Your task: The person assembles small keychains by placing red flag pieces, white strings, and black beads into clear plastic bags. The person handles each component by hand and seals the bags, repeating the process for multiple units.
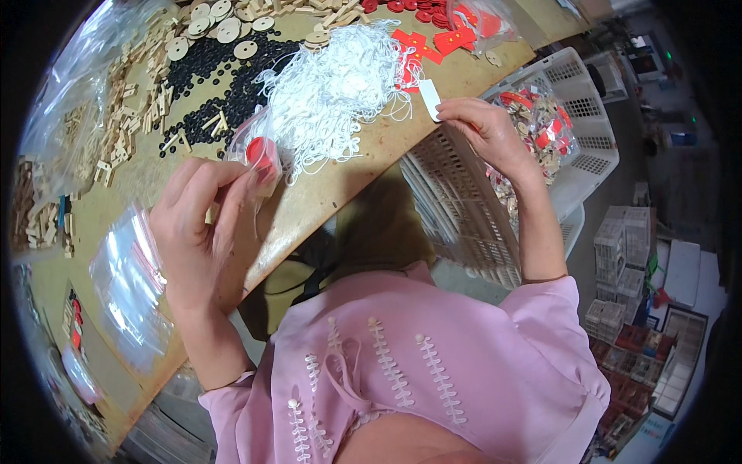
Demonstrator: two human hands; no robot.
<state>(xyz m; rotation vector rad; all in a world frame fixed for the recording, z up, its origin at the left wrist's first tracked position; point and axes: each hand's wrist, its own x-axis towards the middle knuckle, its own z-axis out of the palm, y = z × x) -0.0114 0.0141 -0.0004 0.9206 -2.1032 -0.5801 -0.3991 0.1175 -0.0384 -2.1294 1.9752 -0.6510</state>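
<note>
Two hands (195, 220) (491, 135) pinched, left bag (249, 139), right card (430, 99)

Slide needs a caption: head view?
Left hand grips a clear plastic bag, right hand a white card, beside heaped white string loops.

Glossy clear plastic forms a small bag (239, 143), wrinkled around a smooth red disc (261, 155), while a white strip (430, 100) looks flat, smooth and paper-like. Soft, matt white strings (332, 85) lie beside black rings (193, 73) of dark, plastic-looking finish and pale, unvarnished wooden discs (228, 31). Shiny plastic sleeves (127, 294) catch the light on a scuffed, faintly glossy tabletop (371, 164). A crate (593, 108) shows perforated white plastic; a pink blouse (479, 340), smooth cloth with a soft sheen.
</note>
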